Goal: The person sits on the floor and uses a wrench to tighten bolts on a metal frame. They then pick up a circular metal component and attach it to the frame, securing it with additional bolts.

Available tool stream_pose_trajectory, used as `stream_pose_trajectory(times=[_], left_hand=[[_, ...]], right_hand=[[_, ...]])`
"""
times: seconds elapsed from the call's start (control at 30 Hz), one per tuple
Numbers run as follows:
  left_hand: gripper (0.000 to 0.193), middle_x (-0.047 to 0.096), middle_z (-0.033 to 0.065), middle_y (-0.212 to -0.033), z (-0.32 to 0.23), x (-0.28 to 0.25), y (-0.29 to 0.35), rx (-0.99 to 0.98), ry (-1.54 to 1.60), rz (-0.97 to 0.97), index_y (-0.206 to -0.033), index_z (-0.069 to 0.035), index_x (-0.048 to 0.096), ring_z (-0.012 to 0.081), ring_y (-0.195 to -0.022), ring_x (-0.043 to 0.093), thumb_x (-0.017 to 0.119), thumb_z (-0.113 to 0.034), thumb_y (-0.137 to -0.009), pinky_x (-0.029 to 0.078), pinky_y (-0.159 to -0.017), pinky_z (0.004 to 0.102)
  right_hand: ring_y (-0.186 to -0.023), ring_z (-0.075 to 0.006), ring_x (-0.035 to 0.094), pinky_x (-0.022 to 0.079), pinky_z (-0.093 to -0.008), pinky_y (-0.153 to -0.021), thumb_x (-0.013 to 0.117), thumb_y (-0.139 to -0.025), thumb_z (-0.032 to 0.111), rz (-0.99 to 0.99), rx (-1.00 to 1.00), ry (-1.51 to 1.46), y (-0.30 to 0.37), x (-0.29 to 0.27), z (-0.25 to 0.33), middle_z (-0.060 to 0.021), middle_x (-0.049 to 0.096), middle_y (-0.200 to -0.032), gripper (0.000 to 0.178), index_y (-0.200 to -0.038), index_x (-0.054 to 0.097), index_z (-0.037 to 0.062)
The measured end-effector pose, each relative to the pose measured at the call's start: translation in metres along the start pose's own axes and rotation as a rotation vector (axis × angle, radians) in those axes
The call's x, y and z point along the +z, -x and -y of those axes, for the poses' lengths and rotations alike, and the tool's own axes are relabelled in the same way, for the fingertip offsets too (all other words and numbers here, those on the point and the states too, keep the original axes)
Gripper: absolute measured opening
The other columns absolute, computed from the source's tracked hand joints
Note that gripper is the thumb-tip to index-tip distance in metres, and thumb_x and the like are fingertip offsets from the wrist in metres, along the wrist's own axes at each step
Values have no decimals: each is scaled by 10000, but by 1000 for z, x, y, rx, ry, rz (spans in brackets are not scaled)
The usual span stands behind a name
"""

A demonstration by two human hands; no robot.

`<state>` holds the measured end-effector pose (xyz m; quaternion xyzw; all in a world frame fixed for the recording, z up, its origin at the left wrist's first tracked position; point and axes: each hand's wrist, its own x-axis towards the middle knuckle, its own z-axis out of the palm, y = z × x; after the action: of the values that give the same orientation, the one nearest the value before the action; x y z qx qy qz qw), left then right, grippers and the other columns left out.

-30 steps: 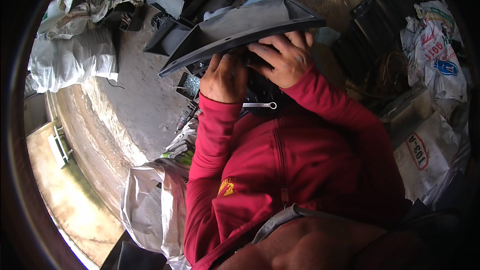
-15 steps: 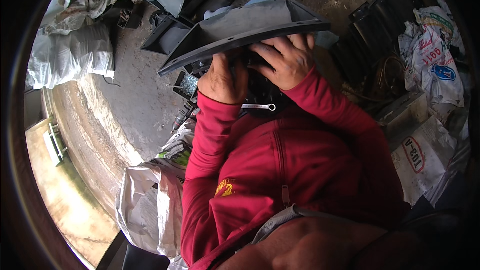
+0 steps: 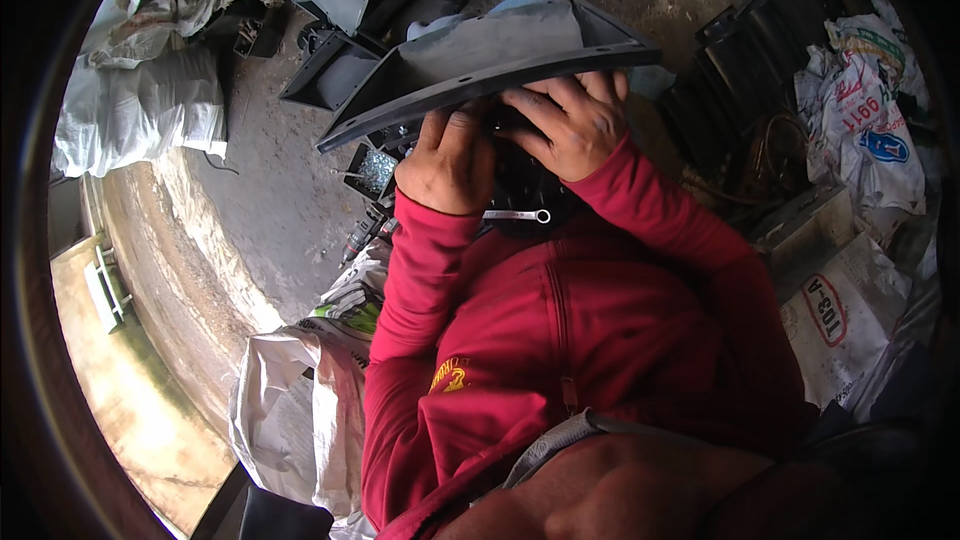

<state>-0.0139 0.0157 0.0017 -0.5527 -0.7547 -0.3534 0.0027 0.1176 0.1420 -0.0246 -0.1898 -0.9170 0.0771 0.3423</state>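
Observation:
A dark trough-shaped piece with slanted sides and a flange with holes along its near edge lies across in front of me. Under that edge, my left hand is closed, its fingers bent upward and the tips hidden; what they hold I cannot make out. My right hand is beside it, with some fingers up against the underside of the flange. Its thumb and index finger point left toward my left hand, tips in shadow. Just below both hands, a combination wrench rests on dark material at my lap.
Left of my hands stand a small tray of shiny fasteners and a power drill. Similar dark pieces lie beyond. White sacks stand at the near left, others at the right. Dark ribbed parts are stacked at the far right.
My left hand has turned slightly and its fingers now reach farther up under the flange. My right hand and the trough-shaped piece have barely moved.

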Motion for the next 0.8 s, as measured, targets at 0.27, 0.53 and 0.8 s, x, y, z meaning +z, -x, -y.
stream_pose_trajectory(times=[0.27, 0.53, 0.8], left_hand=[[354, 614, 141, -1142, -5, -1, -1, 40, -98, -83, -1115, -122, 709, 321, -878, 689, 656, -13, -783, 564, -685, 372], [357, 622, 112, -994, -9, 0, 1, -31, -87, -79, -1126, -140, 704, 302, -790, 678, 651, -40, -788, 547, -630, 382], [355, 628, 96, -913, -6, -3, 0, -27, -92, -47, -1125, -148, 709, 278, -746, 674, 675, -46, -787, 541, -620, 371]], right_hand=[[-1082, -207, 500, 342, -461, -899, 827, -638, 366, 3, 2, 5, -1, -1, 0, 92, 586, -1033, 408, -1015, 716, 255], [-1072, -201, 500, 344, -460, -904, 828, -635, 377, -18, -5, 16, -2, -1, 0, 95, 584, -1022, 415, -1016, 716, 259], [-1034, -196, 509, 352, -448, -893, 832, -627, 402, -19, -7, 14, -1, 1, -3, 89, 581, -1000, 424, -1008, 715, 258]])
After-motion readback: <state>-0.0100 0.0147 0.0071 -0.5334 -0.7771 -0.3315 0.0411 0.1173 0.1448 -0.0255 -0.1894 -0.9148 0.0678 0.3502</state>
